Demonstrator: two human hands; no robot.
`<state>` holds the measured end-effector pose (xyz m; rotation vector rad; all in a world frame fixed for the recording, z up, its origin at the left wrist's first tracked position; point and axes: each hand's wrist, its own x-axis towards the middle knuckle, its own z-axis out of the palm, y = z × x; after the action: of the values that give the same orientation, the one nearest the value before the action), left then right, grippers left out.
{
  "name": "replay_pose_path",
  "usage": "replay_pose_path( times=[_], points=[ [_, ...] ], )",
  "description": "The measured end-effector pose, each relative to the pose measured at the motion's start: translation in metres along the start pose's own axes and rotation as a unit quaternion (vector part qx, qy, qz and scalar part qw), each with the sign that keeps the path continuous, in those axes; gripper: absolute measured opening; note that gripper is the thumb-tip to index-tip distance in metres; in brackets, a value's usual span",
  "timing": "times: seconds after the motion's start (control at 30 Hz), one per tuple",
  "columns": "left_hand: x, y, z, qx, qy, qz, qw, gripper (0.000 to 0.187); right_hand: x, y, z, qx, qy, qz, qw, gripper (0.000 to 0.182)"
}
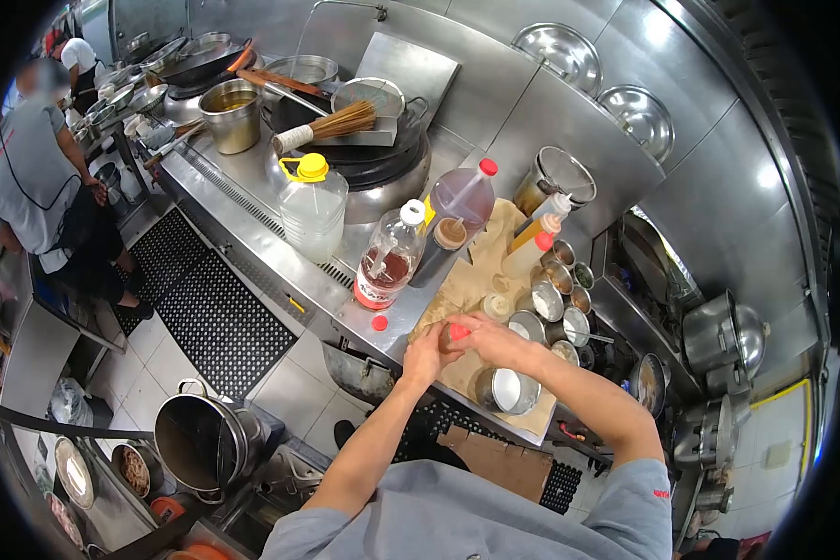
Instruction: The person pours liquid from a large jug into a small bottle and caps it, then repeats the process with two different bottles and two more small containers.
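"Steel panels (541,117) line this kitchen, and a steel bench (233,177) runs along them. What stands on it?"

"At the far end of the near stretch, a metal pot (233,117) beside a dark wok (364,171), with a bristle brush (341,121) lying across the top. Nearer come a clear jug with a yellow cap (313,210), a bottle of dark red contents (387,261) under a white cap, and a large jug with a red cap (462,198)."

"Where are the hands?"

"Both are at the near edge, over a brown sheet (457,291) spread on the bench. The left hand (426,353) and the right hand (491,338) meet around a small red-topped container (457,332)."

"How do the fingers stand?"

"Curled in on both sides, closed around it. The right ones lie over the red top; the left ones wrap lower down. Most of the container's body is hidden, so I cannot tell its shape."

"Anything close by?"

"A loose red cap (380,323) on bare steel, near the dark red bottle's base. To the right, squeeze bottles (525,257) stand in a row, with small metal bowls beyond them. A wide metal pot with white contents (508,390) sits near the right forearm."

"And elsewhere?"

"Another person (37,168) in grey stands well apart, past a perforated black mat (210,289)."
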<state>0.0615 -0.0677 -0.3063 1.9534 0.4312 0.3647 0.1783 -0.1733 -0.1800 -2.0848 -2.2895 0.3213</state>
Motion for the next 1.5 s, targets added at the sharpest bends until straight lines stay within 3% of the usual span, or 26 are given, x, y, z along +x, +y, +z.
replay_pose_path(
  times=[0.03,0.1,0.13,0.2,0.23,0.3,0.33,0.4,0.43,0.47,0.5,0.53,0.6,0.63,0.67,0.7,0.73,0.8,0.83,0.9,1.03,1.1,1.2,1.3,1.43,1.5],
  points=[
    [0.0,0.001,-0.001,0.0,0.001,0.001,1.0,0.071,-0.001,0.001,0.003,-0.001,0.0,0.0,1.0,0.037],
    [0.0,0.001,0.0,-0.007,0.009,-0.006,1.0,0.07,0.011,-0.024,-0.017,0.163,0.044,0.289,0.942,0.038],
    [0.0,0.002,0.0,-0.007,0.011,-0.008,1.0,0.07,0.021,-0.029,-0.024,0.164,0.043,0.287,0.943,0.038],
    [-0.001,0.001,0.0,-0.013,0.011,-0.003,1.0,0.07,0.036,-0.033,-0.033,0.124,-0.15,0.46,0.866,0.051],
    [0.0,0.0,-0.001,-0.012,0.011,-0.003,1.0,0.07,0.029,-0.026,-0.026,0.125,-0.149,0.461,0.866,0.051],
    [0.001,-0.003,0.003,-0.011,-0.004,-0.012,1.0,0.071,0.007,-0.008,-0.01,0.004,-0.07,0.153,0.986,0.056],
    [-0.003,-0.005,0.004,-0.011,-0.006,-0.014,1.0,0.071,0.0,-0.005,-0.004,0.006,-0.07,0.155,0.985,0.056],
    [-0.002,-0.004,0.004,-0.012,0.033,0.018,0.999,0.07,0.0,-0.009,-0.016,0.072,0.071,-0.008,0.995,0.05],
    [-0.001,-0.005,0.005,-0.014,0.034,0.017,0.999,0.07,0.002,-0.012,-0.018,0.072,0.069,-0.008,0.995,0.05],
    [-0.002,-0.006,0.006,-0.019,0.024,0.012,0.999,0.071,0.011,-0.021,-0.027,0.107,0.018,0.208,0.972,0.046],
    [0.0,-0.006,0.005,-0.021,0.014,0.009,1.0,0.071,0.018,-0.026,-0.032,0.135,-0.031,0.414,0.9,0.042],
    [0.0,-0.005,0.004,-0.019,0.014,0.011,1.0,0.071,0.021,-0.027,-0.031,0.135,-0.028,0.414,0.9,0.042],
    [0.0,-0.002,0.001,-0.008,0.014,0.004,1.0,0.073,0.023,-0.026,-0.028,0.056,-0.138,0.346,0.927,0.052],
    [0.002,-0.002,0.0,-0.009,0.016,0.005,1.0,0.073,0.017,-0.018,-0.024,0.055,-0.137,0.344,0.927,0.052],
    [0.002,-0.003,0.0,-0.02,0.001,-0.003,1.0,0.073,0.004,-0.006,-0.016,-0.002,-0.063,0.143,0.988,0.053],
    [0.001,-0.004,0.001,-0.031,-0.016,-0.01,0.999,0.074,-0.002,-0.004,-0.015,-0.058,0.015,-0.066,0.996,0.055],
    [0.003,-0.004,0.002,-0.032,-0.014,-0.009,0.999,0.074,-0.003,-0.002,-0.012,-0.06,0.014,-0.066,0.996,0.055],
    [-0.001,-0.005,0.005,-0.004,0.024,0.012,1.0,0.069,0.003,-0.013,-0.018,0.085,0.123,0.211,0.966,0.049],
    [-0.001,-0.006,0.005,-0.003,0.023,0.011,1.0,0.069,0.01,-0.021,-0.024,0.086,0.123,0.211,0.966,0.049],
    [0.0,-0.004,0.003,-0.004,0.003,-0.002,1.0,0.069,0.029,-0.041,-0.053,0.122,-0.131,0.429,0.885,0.052],
    [-0.001,0.002,-0.001,0.0,0.009,-0.01,1.0,0.072,0.014,-0.025,-0.021,0.068,-0.073,0.344,0.934,0.052],
    [0.0,0.0,0.0,0.018,0.005,0.004,1.0,0.07,0.008,-0.024,-0.019,0.07,0.001,0.286,0.956,0.044],
    [-0.002,-0.002,0.003,0.024,0.027,0.011,0.999,0.07,0.007,-0.018,-0.023,0.1,-0.048,0.226,0.968,0.05],
    [-0.001,-0.002,0.002,0.022,0.017,0.009,1.0,0.07,0.006,-0.01,-0.01,0.056,-0.035,0.175,0.982,0.049],
    [-0.003,0.0,0.001,0.011,0.018,0.012,1.0,0.071,0.019,-0.028,-0.025,0.035,-0.075,0.287,0.954,0.046],
    [-0.002,0.001,-0.001,0.015,0.012,0.005,1.0,0.07,0.034,-0.028,-0.04,-0.005,-0.236,0.403,0.884,0.051]
  ],
)
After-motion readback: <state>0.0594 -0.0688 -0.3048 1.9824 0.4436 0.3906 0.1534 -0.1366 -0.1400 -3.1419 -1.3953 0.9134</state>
